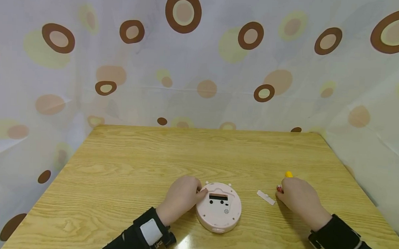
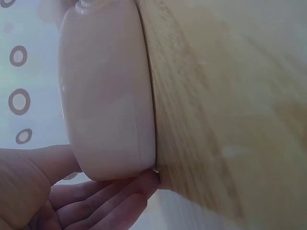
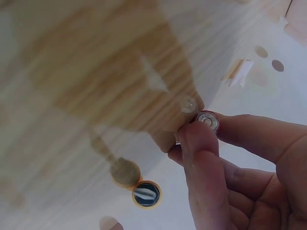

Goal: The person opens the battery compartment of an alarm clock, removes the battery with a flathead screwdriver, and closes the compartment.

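A pale pink round alarm clock lies face down on the table, its battery slot uncovered. My left hand grips its left edge, thumb on the back; in the left wrist view the fingers curl against the clock's side. On the right, my right hand pinches a small red battery close to the tabletop; the right wrist view shows the battery's silver end between thumb and fingers. Left of that hand lies a thin white strip, seemingly the battery cover.
Just beyond my right hand lies a yellow item, mostly hidden; its round end has an orange rim and dark middle. The wooden table meets a dotted curtain at the back and sides.
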Tool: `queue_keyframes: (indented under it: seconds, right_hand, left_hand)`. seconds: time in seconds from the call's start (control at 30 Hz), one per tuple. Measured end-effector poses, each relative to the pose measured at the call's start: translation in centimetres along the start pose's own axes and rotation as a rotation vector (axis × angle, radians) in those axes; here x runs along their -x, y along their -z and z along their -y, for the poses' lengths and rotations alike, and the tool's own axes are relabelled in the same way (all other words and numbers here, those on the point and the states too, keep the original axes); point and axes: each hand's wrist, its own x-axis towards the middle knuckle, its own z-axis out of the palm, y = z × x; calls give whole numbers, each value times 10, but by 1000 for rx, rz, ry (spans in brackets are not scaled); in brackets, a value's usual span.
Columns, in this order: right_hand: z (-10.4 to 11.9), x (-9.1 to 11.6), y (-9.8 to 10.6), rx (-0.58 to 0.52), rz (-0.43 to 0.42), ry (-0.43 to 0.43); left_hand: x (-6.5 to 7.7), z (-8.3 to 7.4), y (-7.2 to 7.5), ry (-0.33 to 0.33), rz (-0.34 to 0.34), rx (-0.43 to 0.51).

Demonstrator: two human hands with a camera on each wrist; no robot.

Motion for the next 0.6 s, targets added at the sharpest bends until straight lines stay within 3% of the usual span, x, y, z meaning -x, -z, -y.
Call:
queue_keyframes:
  seconds: [0.6]
  right_hand:
    - [1,1,13,-33,11,3]
  left_hand:
    - [1,-1,0,-20,-19,-7]
